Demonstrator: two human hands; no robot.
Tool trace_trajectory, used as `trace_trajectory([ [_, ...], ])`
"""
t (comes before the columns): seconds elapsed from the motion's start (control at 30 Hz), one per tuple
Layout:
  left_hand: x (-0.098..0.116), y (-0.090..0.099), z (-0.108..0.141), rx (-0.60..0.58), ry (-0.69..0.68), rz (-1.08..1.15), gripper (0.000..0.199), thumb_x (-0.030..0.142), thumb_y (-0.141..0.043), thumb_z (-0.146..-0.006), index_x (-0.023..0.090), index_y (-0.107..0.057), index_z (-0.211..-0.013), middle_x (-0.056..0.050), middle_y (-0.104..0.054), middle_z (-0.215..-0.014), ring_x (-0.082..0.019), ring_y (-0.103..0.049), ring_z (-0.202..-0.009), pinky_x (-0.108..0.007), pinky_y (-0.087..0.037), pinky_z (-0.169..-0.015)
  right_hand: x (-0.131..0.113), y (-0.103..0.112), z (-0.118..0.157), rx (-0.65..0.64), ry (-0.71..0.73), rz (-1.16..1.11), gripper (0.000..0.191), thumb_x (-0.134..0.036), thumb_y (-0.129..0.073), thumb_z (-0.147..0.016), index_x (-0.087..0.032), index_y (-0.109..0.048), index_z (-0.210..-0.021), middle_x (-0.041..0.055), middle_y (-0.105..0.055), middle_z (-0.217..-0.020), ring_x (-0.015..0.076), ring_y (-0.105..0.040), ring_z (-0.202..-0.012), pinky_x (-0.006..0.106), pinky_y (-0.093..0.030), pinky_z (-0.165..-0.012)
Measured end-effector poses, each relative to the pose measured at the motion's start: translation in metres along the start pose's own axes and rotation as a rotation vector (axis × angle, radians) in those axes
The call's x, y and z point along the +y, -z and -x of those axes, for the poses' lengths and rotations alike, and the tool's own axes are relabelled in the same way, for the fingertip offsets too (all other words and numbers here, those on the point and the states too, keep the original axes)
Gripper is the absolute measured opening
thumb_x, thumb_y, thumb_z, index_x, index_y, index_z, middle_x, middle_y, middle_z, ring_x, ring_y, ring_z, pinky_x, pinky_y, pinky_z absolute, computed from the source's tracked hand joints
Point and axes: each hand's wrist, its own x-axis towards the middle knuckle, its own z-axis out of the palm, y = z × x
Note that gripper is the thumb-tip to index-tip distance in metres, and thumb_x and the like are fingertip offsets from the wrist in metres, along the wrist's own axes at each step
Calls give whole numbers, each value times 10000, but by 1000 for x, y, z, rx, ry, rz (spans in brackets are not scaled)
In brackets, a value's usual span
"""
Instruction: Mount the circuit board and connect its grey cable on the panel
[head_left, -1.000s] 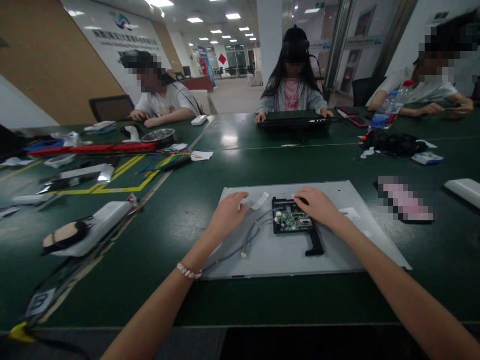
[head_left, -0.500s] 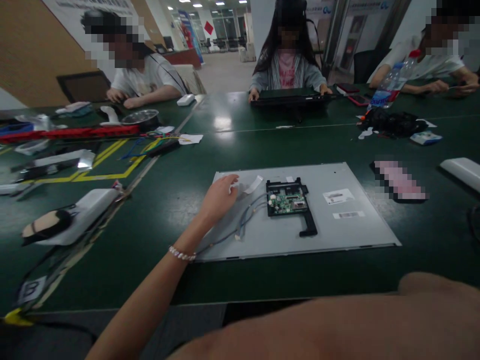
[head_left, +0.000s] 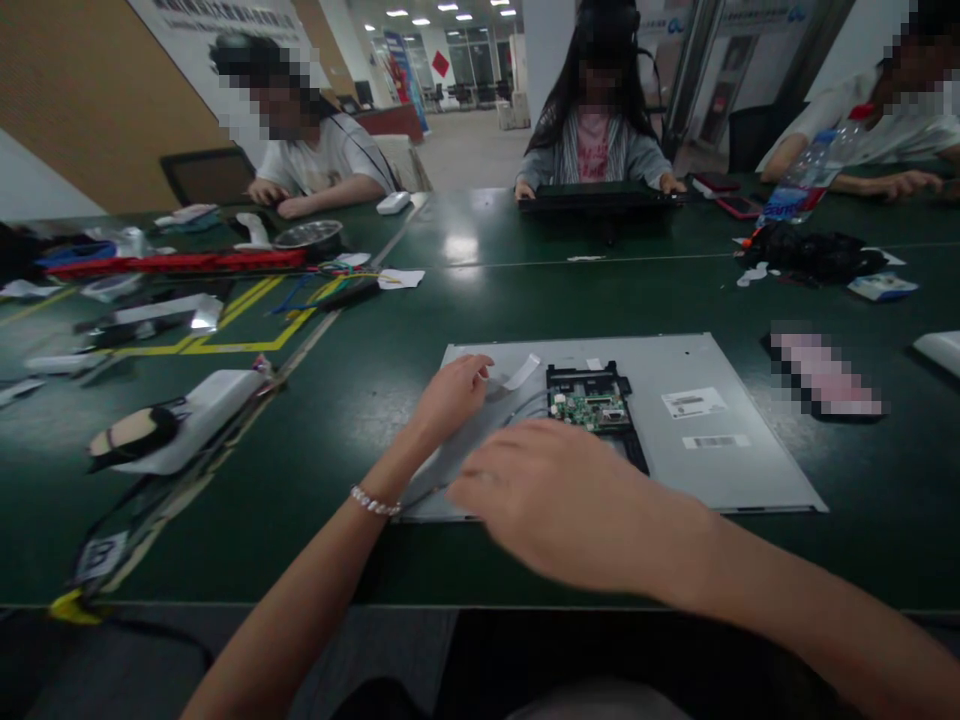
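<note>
My left hand [head_left: 459, 392] is over the left part of a grey metal panel [head_left: 750, 475], fingers curled together on the near end of a pale, shiny strip [head_left: 523, 373]. My right hand [head_left: 540, 490], blurred, hangs above the panel's front edge with its fingers bent; what they hold, if anything, I cannot make out. Just beyond that hand a green circuit board [head_left: 585, 410] sits in a black plastic frame [head_left: 637, 445] on the panel. Thin grey cables [head_left: 525, 405] run from the board leftward, partly behind my right hand.
A pixelated pink phone-shaped object [head_left: 825, 375] lies right of the panel. To the left are a white device [head_left: 217, 410], a red strip [head_left: 180, 262] and loose wires [head_left: 330, 290]. Bottles [head_left: 802, 180] stand at the back right. Three people sit across the green table [head_left: 480, 560].
My right arm has swung in from the lower right, bringing the hand over the panel's front edge. My left hand stays by the strip. The whole view has shifted slightly.
</note>
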Motion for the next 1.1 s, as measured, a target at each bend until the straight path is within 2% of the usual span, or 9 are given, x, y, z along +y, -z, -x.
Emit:
trace_trajectory([
  [0.1,2,0,2,-9,-4,100,354,140,-416,-858,162,-639,-1133,-59,-700,-856,-186,-654,-801,-316,-499,-818,26,-5,-10,-52,-16,161,277,-69,-503,-895,-162,-689,-1077,121,-663,-1199,269,-607,-1109,439,-498,-909],
  [0.2,6,0,3,-51,-50,245,362,130,-416,-833,166,-631,-1122,-37,-701,-807,-174,-654,-768,-302,-496,-782,49,-21,-19,5,-70,186,354,-100,-489,-907,-130,-604,-1240,143,-605,-1307,269,-582,-1158,420,-484,-949],
  [0.27,9,1,4,-64,-84,307,368,115,-423,-806,176,-630,-1105,-39,-716,-869,-176,-665,-832,-304,-495,-808,56,-33,-23,40,-124,202,380,-106,-483,-905,-99,-563,-1277,159,-609,-1292,274,-580,-1151,418,-481,-945],
  [0.4,15,2,5,-83,-82,356,383,102,-404,-803,188,-624,-1105,-40,-723,-973,-169,-671,-892,-288,-498,-804,58,-46,-30,38,-256,274,302,-86,-469,-903,-94,-596,-1176,168,-673,-1126,289,-610,-1052,425,-487,-864],
  [0.57,13,0,5,-63,-22,365,411,97,-393,-791,174,-606,-1134,-4,-701,-768,-149,-654,-721,-276,-497,-746,67,-45,-39,-40,-308,345,232,-56,-465,-913,-118,-667,-1007,149,-710,-999,272,-639,-958,388,-475,-791],
  [0.67,7,-2,4,-18,7,396,397,104,-397,-790,168,-602,-1124,-2,-694,-747,-141,-645,-686,-268,-497,-722,75,-41,-43,-64,-304,357,206,-67,-500,-912,-124,-697,-893,126,-723,-903,260,-655,-888,367,-466,-763],
  [0.77,3,-1,3,39,34,424,370,109,-404,-795,168,-611,-1096,0,-692,-744,-134,-645,-685,-260,-496,-719,78,-37,-40,-50,-287,352,185,-81,-526,-912,-136,-703,-903,103,-731,-912,236,-656,-879,347,-456,-773],
  [0.97,10,12,4,143,30,408,336,119,-432,-808,170,-635,-1071,-18,-697,-831,-131,-638,-714,-256,-490,-705,71,-32,-9,81,-155,261,173,-107,-556,-920,-159,-712,-974,75,-733,-1014,211,-642,-964,337,-454,-858],
  [1.1,22,27,9,86,-45,425,292,138,-451,-835,158,-642,-1054,-40,-695,-886,-133,-639,-766,-250,-489,-703,57,-39,11,140,-54,241,167,-112,-575,-919,-144,-712,-1010,81,-729,-1066,210,-637,-1007,345,-455,-912],
])
